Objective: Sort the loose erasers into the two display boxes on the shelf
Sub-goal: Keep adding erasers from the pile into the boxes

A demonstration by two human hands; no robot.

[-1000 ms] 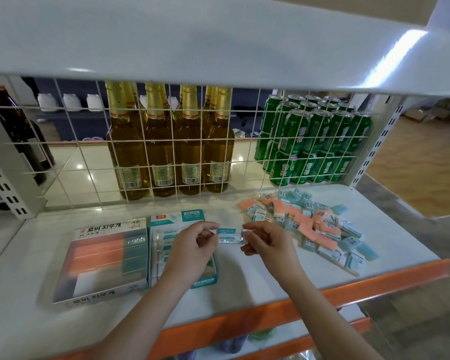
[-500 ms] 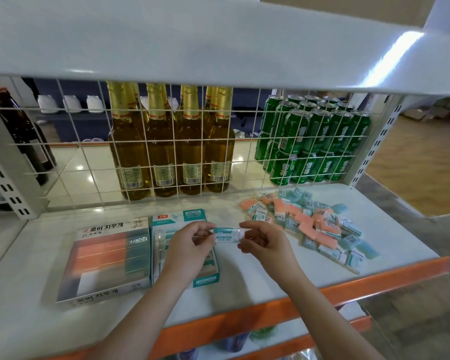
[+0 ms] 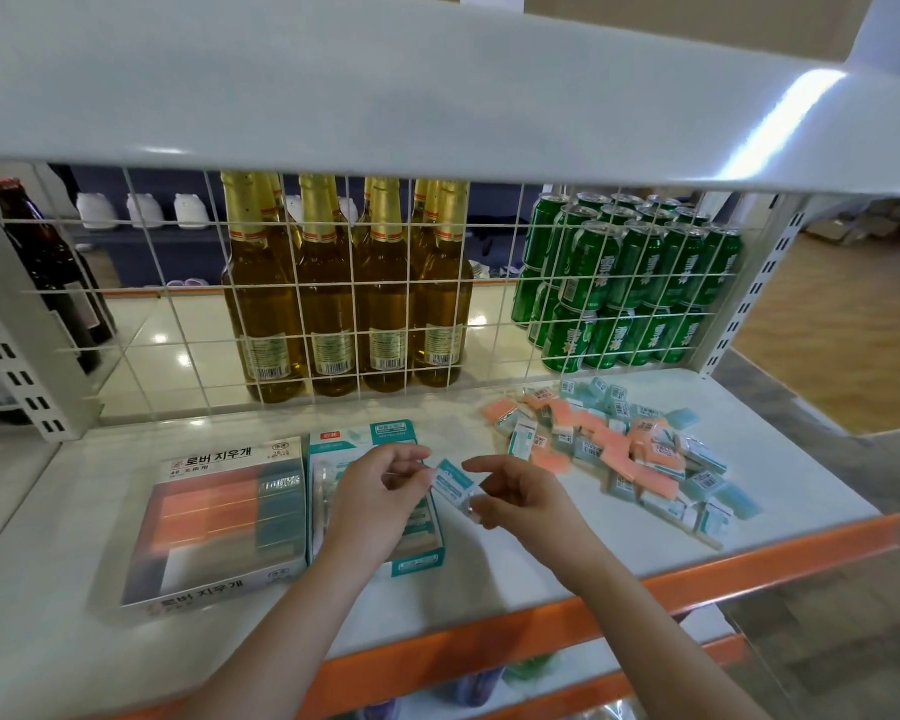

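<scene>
A small teal-and-white wrapped eraser [image 3: 453, 483] is held between both hands above the shelf. My left hand [image 3: 375, 498] pinches its upper left end and my right hand [image 3: 515, 498] pinches its lower right end. It is tilted, just right of the teal display box [image 3: 417, 558], which my left hand partly hides. Left of that stands a white display box [image 3: 214, 527] holding rows of orange and teal erasers. A heap of loose orange and teal erasers [image 3: 619, 449] lies on the right of the shelf.
A white wire grid [image 3: 178, 324] closes the back of the shelf, with amber bottles [image 3: 333, 309] and green cans [image 3: 624, 288] behind it. The upper shelf [image 3: 437, 96] hangs low overhead. An orange edge [image 3: 541, 631] runs along the front.
The eraser has turned from lying level between my hands to tilting down to the right. Both hands stayed over the spot beside the teal box.
</scene>
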